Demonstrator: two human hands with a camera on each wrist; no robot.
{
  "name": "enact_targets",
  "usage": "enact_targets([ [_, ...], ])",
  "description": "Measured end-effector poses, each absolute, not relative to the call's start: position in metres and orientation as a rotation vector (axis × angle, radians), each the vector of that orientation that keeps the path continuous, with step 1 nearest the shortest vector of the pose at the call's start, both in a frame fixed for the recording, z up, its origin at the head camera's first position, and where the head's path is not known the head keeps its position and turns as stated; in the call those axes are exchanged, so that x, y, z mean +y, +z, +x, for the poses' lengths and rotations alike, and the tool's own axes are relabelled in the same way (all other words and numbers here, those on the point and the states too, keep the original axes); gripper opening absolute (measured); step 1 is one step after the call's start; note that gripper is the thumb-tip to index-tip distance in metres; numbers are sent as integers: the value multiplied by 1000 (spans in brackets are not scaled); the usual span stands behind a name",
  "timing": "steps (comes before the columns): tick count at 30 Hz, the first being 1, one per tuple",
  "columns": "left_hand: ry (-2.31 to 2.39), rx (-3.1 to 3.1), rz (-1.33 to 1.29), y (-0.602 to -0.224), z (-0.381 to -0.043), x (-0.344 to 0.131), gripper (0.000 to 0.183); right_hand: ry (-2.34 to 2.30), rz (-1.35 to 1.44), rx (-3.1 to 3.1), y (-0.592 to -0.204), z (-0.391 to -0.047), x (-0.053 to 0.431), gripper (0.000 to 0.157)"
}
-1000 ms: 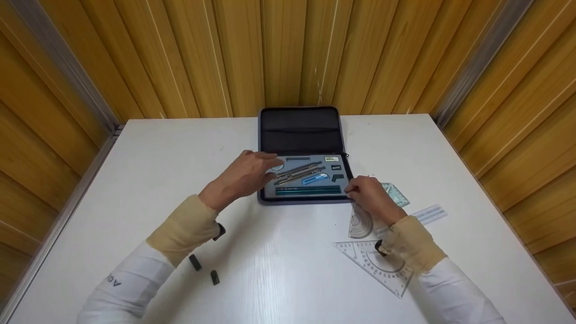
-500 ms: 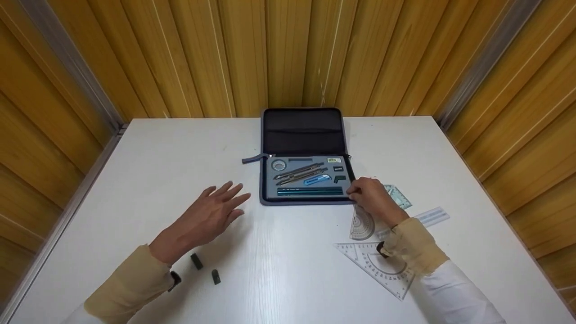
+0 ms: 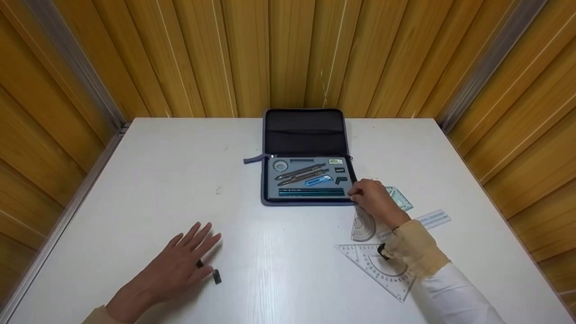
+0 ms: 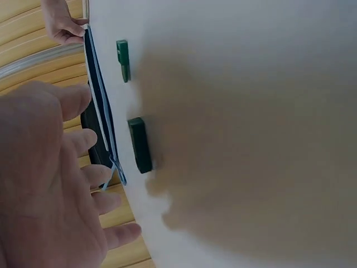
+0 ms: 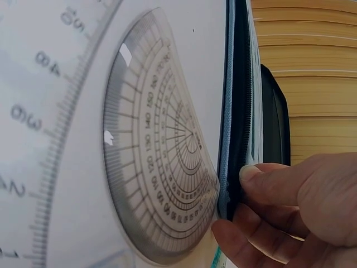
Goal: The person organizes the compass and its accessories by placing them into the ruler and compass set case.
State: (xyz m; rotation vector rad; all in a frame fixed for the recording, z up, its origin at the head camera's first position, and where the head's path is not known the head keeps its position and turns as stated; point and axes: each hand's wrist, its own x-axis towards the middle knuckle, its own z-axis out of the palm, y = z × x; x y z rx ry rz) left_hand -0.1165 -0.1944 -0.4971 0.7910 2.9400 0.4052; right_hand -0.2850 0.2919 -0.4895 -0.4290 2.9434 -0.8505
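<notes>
In the head view, an unfolded zip case (image 3: 310,203) is gripped at its near right corner by the right hand (image 3: 375,202). Its dark lid (image 3: 306,121) is laid back, farther from both hands. In its grey tray (image 3: 272,191), pencils (image 3: 310,192) are set level with the right fingertips; beyond them are held a blue cutter (image 3: 318,181), metal compasses (image 3: 300,172), a sharpener (image 3: 339,170) and a ring-shaped piece (image 3: 280,166). The left hand (image 3: 173,265) is held with fingers straight and spread, grasping nothing, and one of two green pieces (image 3: 217,276) is partly hidden by it. Below the right hand are seen a protractor (image 3: 363,225) and a triangle (image 3: 378,272); a ruler (image 3: 434,218) is partly covered by its wrist. A broad stretch of table (image 3: 265,252) is seen between the hands; its back edge is met by a panelled wall (image 3: 288,58).

In the left wrist view, both green pieces are seen apart from the left fingers.

In the right wrist view, the case's rim is pinched by thumb and fingers, with the protractor just beside.
</notes>
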Motion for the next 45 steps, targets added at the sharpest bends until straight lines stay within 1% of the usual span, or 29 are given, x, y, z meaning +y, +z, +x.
enact_targets([
  [3,381,2895,784,-500,-110,-198,62,-847,-413,2937,-491,-284,293,10],
  [7,384,2844,777,-501,-106,-199,57,-841,-398,2937,-492,-283,296,10],
  [12,371,2853,830,-505,-104,-203,56,-823,-380,2933,-492,-283,296,12],
  [18,382,2926,888,-509,-105,-207,45,-816,-363,2932,-492,-284,295,12],
  [21,455,2985,951,-512,-106,-208,38,-816,-372,2938,-493,-284,294,11],
  [25,581,3079,1068,-517,-108,-209,32,-808,-388,2952,-493,-285,292,10],
  [30,676,3083,1032,-518,-109,-210,29,-818,-373,2942,-491,-286,289,12],
  [33,666,3089,984,-518,-111,-209,27,-820,-357,2933,-490,-286,288,13],
  [38,548,3086,998,-512,-117,-207,28,-821,-355,2921,-489,-286,288,13],
  [41,487,3085,1001,-505,-125,-203,29,-817,-375,2929,-489,-286,289,13],
  [45,540,3137,1021,-492,-140,-190,24,-804,-392,2942,-489,-286,291,12],
])
